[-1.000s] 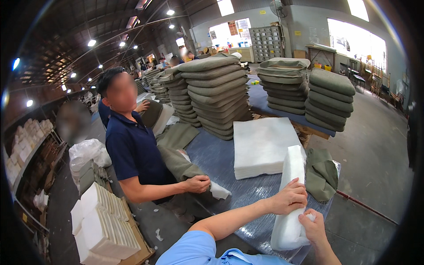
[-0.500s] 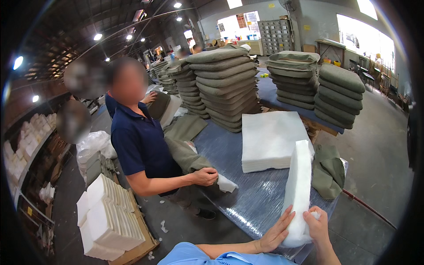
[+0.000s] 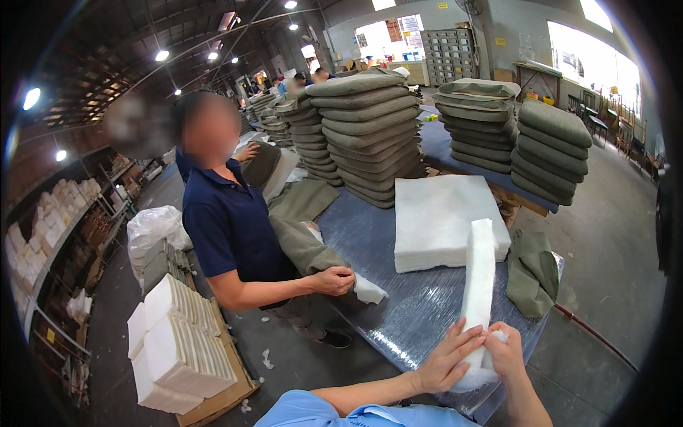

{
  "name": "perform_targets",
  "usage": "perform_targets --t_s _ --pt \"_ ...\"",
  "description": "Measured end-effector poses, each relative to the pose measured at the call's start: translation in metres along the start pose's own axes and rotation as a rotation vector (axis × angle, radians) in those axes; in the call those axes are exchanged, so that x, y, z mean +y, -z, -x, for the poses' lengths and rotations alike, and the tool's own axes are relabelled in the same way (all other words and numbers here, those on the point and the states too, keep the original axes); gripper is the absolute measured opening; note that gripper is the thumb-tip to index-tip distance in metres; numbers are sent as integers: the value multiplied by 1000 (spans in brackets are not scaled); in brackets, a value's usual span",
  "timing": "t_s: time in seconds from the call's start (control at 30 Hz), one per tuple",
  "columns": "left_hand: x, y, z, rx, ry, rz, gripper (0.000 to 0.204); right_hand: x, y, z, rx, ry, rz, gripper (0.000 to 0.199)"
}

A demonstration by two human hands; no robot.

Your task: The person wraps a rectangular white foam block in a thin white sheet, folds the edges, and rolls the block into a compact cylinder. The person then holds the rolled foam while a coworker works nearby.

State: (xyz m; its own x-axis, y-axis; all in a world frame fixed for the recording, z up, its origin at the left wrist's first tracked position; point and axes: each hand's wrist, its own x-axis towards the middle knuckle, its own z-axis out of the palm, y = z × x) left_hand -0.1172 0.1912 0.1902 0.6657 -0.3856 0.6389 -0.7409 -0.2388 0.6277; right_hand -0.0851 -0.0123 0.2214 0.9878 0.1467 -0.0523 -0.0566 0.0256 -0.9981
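A thick white pad of fluffy wadding (image 3: 480, 277) stands on its narrow edge, its long side running away from me over the table. My left hand (image 3: 449, 357) lies over its near end, fingers pressed together against the wadding. My right hand (image 3: 505, 350) is closed in a fist on a loose, fluffy bit at the same end. The two hands meet there, and the fingers hide part of the pad. Just beyond stands a stack of flat white wadding sheets (image 3: 452, 206). To its right lies a crumpled olive-green fabric cover (image 3: 532, 274).
The table (image 3: 370, 249) has a glossy blue-grey film. A co-worker in a navy shirt (image 3: 228, 213) at the left handles a green cover (image 3: 306, 249). Tall stacks of green cushions (image 3: 370, 135) stand farther back. White foam blocks (image 3: 178, 341) sit on a floor pallet at lower left.
The pad has turned so that its narrow edge faces me more, and its far end sits slightly lower. My left hand has slid over its near end, closer to my right hand.
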Motion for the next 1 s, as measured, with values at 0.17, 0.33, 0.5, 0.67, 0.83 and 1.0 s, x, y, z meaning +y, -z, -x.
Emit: perform_targets --t_s 0.17,0.33,0.5,0.67,0.83,1.0 --pt "-3 9 0 22 -46 -35 58 4 -2 -5 -85 -28 -28 12" --pt "-9 13 -2 27 -44 -121 55 -2 21 1 -106 -56 -88 16" --pt "-15 14 -3 8 7 -190 55 -25 46 26 -109 69 134 27" --pt "-3 12 -8 42 -8 -168 49 -64 33 68 -168 215 450 63" --pt "2 -2 -16 13 -31 -154 48 -48 17 87 -30 481 756 63" --pt "-1 -6 -14 -1 -13 -172 50 -43 7 80 -9 364 914 43"
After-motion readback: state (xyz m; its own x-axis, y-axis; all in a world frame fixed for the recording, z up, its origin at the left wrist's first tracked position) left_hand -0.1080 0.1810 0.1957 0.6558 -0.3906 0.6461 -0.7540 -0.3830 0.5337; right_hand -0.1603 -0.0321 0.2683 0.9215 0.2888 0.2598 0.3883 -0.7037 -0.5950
